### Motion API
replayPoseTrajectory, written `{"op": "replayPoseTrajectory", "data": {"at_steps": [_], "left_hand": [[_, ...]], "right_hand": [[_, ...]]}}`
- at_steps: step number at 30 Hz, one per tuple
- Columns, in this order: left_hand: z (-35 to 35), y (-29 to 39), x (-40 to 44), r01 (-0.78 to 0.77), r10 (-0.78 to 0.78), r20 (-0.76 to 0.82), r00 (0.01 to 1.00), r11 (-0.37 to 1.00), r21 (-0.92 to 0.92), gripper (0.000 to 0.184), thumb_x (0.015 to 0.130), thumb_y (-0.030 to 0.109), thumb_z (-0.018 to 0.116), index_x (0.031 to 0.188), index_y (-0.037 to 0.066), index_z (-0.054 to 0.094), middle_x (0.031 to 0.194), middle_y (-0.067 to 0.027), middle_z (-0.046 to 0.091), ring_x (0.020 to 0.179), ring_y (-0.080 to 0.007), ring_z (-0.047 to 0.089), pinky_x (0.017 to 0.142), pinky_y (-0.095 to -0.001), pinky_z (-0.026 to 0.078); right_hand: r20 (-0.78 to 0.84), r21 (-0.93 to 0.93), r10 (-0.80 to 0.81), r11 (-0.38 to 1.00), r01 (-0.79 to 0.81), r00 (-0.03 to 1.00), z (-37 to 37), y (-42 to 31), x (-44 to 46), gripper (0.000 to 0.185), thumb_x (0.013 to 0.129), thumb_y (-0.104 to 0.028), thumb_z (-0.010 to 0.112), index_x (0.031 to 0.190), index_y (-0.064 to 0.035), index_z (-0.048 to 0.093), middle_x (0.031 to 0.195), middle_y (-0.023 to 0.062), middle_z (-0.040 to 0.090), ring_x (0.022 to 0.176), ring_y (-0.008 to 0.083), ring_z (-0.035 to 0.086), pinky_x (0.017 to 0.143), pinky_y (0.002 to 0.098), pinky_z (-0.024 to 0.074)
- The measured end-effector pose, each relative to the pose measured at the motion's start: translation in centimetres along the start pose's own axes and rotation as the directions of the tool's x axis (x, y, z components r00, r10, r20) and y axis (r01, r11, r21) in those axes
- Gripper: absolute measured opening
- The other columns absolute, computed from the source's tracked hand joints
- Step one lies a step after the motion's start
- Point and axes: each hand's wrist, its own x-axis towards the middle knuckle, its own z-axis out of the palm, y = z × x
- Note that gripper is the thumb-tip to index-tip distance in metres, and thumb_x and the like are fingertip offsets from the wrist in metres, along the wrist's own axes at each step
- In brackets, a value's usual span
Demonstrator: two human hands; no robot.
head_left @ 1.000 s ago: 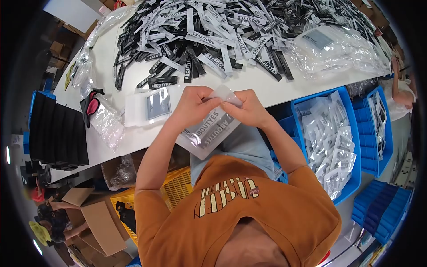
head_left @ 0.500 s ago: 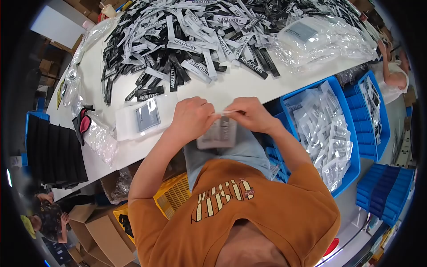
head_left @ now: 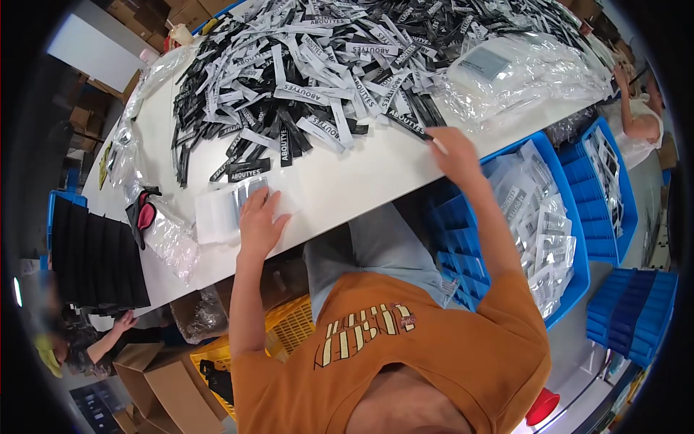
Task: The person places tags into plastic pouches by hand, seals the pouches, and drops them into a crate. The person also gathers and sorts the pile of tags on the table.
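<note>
My left hand (head_left: 262, 221) lies on a stack of clear bags (head_left: 217, 214) with a grey label, its fingers spread over the label. At the near edge of the pile, my right hand (head_left: 454, 155) touches the end of a black ABOUTYES packet (head_left: 408, 124); whether its fingers grip the packet is hard to tell. Black and white ABOUTYES packets (head_left: 303, 94) are heaped across the back of the white table (head_left: 347, 181). Filled clear bags (head_left: 553, 249) lie in the blue bin (head_left: 578, 282) beside my right arm.
Loose clear plastic with labelled bags (head_left: 520, 76) lies at the back right. A black and pink item (head_left: 146, 215) rests on plastic at the left, near black stacked trays (head_left: 94, 253). Other blue bins (head_left: 629, 315), a yellow crate (head_left: 289, 325), cartons (head_left: 173, 394) and two people are around.
The filled bag has left my hands. My left hand has moved left onto the bag stack, and my right hand has moved up and right to the packet pile.
</note>
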Motion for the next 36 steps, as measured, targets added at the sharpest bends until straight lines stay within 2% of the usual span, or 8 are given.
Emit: {"op": "replayPoseTrajectory", "data": {"at_steps": [5,9,12,16,27,29,32,36], "left_hand": [[0.6,0.0,-0.5,-0.04,0.042,-0.061,0.997,0.999,0.029,0.047,0.071,0.019,0.074,0.114,0.004,0.06,0.123,-0.0166,0.053,0.118,-0.0359,0.046,0.096,-0.046,0.037],[2.4,-0.4,-1.5,-0.062,0.065,-0.21,0.975,0.998,0.02,0.046,0.071,0.018,0.073,0.114,0.006,0.061,0.126,-0.0161,0.052,0.118,-0.0364,0.046,0.097,-0.0469,0.036],[2.9,-0.1,-1.1,-0.068,0.07,-0.254,0.965,0.998,0.016,0.044,0.072,0.022,0.071,0.112,0.005,0.061,0.125,-0.0167,0.052,0.119,-0.0373,0.044,0.098,-0.0484,0.033],[2.7,0.2,-1.0,-0.069,0.072,-0.248,0.966,0.997,0.021,0.041,0.073,0.023,0.07,0.11,0.005,0.062,0.124,-0.0173,0.053,0.119,-0.0377,0.045,0.098,-0.0484,0.033],[3.5,-0.8,-1.6,-0.06,0.048,-0.344,0.938,0.998,-0.025,0.032,0.077,0.014,0.067,0.107,0.004,0.062,0.118,-0.013,0.058,0.117,-0.0323,0.049,0.098,-0.046,0.037],[3.6,-0.7,-1.7,-0.062,0.047,-0.348,0.936,0.998,-0.032,0.033,0.077,0.014,0.066,0.108,0.004,0.061,0.118,-0.0131,0.057,0.117,-0.0325,0.049,0.098,-0.0459,0.037],[3.4,-0.8,-1.8,-0.055,0.028,-0.38,0.925,0.997,-0.06,0.035,0.079,0.014,0.065,0.112,0.005,0.059,0.117,-0.0137,0.057,0.117,-0.033,0.049,0.099,-0.0463,0.037],[3.7,-1.0,-2.0,-0.004,-0.042,-0.41,0.911,0.994,-0.111,0.033,0.081,0.014,0.063,0.113,0.005,0.058,0.113,-0.0143,0.058,0.113,-0.0338,0.051,0.097,-0.0466,0.038]], "right_hand": [[0.321,-0.415,-0.05,0.89,0.188,0.946,5.7,-0.1,6.4,0.023,0.077,-0.006,0.057,0.099,-0.0073,0.059,0.098,0.0087,0.063,0.092,0.0254,0.06,0.071,0.038,0.0505],[0.019,-0.083,0.124,0.989,-0.122,0.992,5.4,-1.7,7.5,0.017,0.078,-0.012,0.058,0.094,-0.0073,0.06,0.089,0.0109,0.063,0.08,0.0282,0.061,0.065,0.0396,0.0471],[0.316,0.186,0.279,0.919,-0.347,0.907,4.8,-7.1,9.0,0.014,0.08,-0.017,0.059,0.088,-0.0053,0.06,0.092,0.0121,0.063,0.076,0.0321,0.06,0.067,0.0425,0.049],[0.219,0.214,-0.192,0.966,0.144,0.957,12.4,-10.8,10.2,0.016,0.081,-0.021,0.062,0.086,-0.0061,0.061,0.087,0.0122,0.063,0.076,0.0334,0.061,0.067,0.0437,0.0491],[0.489,-0.224,-0.081,0.95,0.215,0.869,16.5,-10.5,11.5,0.018,0.074,-0.014,0.061,0.089,-0.0039,0.059,0.085,0.0157,0.063,0.079,0.0325,0.065,0.063,0.0451,0.0515],[0.354,-0.076,-0.198,0.968,0.239,0.914,15.4,-10.3,10.9,0.017,0.08,-0.02,0.062,0.087,-0.0053,0.058,0.086,0.0144,0.064,0.075,0.03,0.066,0.062,0.0429,0.0509],[0.347,0.421,0.174,0.849,-0.319,0.922,10.4,-14.4,10.6,0.021,0.086,-0.02,0.064,0.091,-0.0019,0.055,0.077,0.011,0.063,0.066,0.0187,0.064,0.056,0.0313,0.0459],[-0.065,0.741,-0.02,0.669,0.062,0.998,12.2,-13.7,4.3,0.011,0.088,-0.008,0.062,0.093,0.0002,0.058,0.075,0.0044,0.059,0.056,0.0082,0.051,0.051,0.0227,0.0407]]}}
